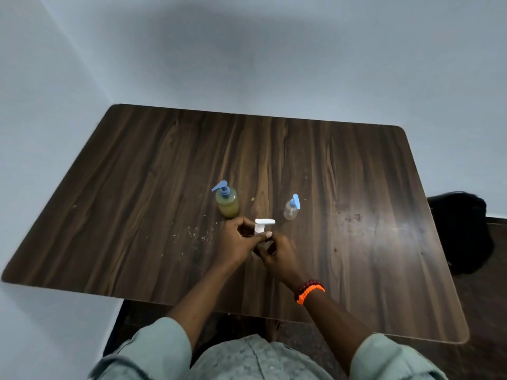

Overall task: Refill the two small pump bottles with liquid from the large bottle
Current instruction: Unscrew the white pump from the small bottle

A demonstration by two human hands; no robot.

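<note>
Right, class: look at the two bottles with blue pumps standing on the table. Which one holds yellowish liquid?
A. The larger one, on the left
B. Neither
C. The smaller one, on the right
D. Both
A: the larger blue-pump bottle shows yellowish liquid inside, while the smaller blue-pump bottle looks clear and nearly empty.

The room is dim and a bit blue. A bright shine sits on the table (384,229) at three o'clock. A big soft shadow darkens the wall (247,50) at twelve o'clock. Edges look bent and a little blurry.
</note>
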